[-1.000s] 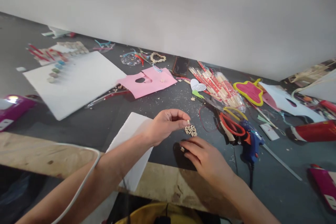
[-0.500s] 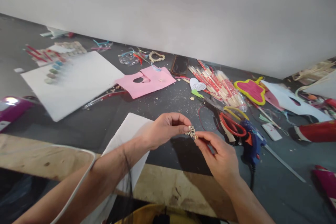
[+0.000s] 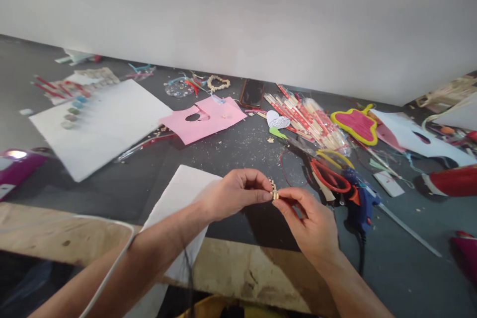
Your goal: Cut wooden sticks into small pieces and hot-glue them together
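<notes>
A small cluster of short, pale wooden stick pieces (image 3: 275,194) is held up between my hands, above the dark tabletop. My left hand (image 3: 241,194) pinches its left side between thumb and fingers. From the other side, the thumb and forefinger of my right hand (image 3: 312,218) grip its lower right end. My fingertips hide much of it. Beneath my left forearm lies a white sheet (image 3: 182,186). Closest to my right hand are orange-handled scissors (image 3: 330,176) and a blue glue gun (image 3: 360,206).
Behind my hands lie cut pink paper (image 3: 210,121), a paper heart (image 3: 278,120), wrapped chopsticks (image 3: 298,114) and a phone (image 3: 252,93). A heart-shaped ring of wooden bits (image 3: 218,83) sits near the wall. At left is a white board (image 3: 108,129); wood crumbs are scattered centrally.
My fingertips have come closer together around the wooden cluster, and less of it shows. My left hand has shifted slightly down. The view has tilted a little.
</notes>
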{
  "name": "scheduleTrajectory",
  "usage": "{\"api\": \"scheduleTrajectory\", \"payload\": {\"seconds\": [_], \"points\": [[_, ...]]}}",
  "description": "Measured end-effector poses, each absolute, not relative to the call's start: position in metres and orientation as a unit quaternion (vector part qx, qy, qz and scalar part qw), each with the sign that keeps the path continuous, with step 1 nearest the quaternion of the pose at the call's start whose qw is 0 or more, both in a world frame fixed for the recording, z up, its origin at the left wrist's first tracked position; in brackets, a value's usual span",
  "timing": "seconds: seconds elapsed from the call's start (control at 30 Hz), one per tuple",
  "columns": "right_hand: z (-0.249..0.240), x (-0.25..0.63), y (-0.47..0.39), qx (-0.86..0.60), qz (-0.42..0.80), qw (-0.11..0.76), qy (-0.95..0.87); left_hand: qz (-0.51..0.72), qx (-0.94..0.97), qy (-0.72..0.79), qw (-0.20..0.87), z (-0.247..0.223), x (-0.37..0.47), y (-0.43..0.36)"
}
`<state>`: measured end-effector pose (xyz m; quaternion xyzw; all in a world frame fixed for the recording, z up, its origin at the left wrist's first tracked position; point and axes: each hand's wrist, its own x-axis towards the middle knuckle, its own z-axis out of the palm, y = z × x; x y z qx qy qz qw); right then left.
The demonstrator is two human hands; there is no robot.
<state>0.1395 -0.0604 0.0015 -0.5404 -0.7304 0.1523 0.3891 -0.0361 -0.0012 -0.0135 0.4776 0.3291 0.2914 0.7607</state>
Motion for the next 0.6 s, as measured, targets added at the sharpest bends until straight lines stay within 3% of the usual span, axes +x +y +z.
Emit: {"api": "scheduleTrajectory", "payload": {"seconds": [0.6], "points": [[-0.0033, 0.1418, -0.0584, -0.516, 0.187, 0.398, -0.735, 0.283, 0.479, 0.325, 0.764, -0.0137, -0.0362, -0.0019]]}}
